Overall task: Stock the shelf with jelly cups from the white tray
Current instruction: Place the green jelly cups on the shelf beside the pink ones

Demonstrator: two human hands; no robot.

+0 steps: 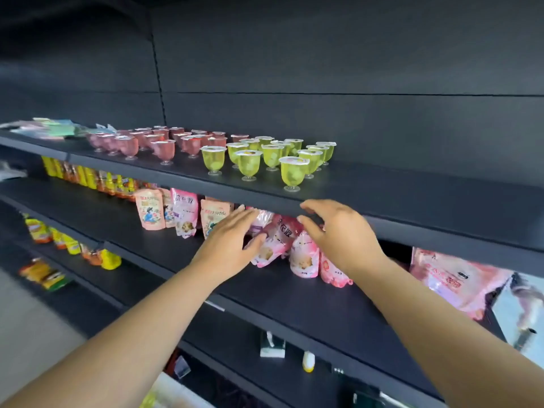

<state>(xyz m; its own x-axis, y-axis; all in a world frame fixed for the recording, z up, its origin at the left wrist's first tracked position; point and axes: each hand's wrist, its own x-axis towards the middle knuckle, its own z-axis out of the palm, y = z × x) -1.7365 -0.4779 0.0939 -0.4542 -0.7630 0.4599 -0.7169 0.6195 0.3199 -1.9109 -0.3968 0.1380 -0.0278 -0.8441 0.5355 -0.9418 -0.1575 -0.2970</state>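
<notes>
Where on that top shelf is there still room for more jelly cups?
Bare top shelf stretches right of the green jelly cups and along the front edge. The left is crowded: pink jelly cups, then flat packets.

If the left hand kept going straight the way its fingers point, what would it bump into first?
Most likely the pink snack pouches on the middle shelf: the left hand points up and right toward them, fingers straight, already at or near one. Depth is hard to judge, so contact is uncertain.
</notes>
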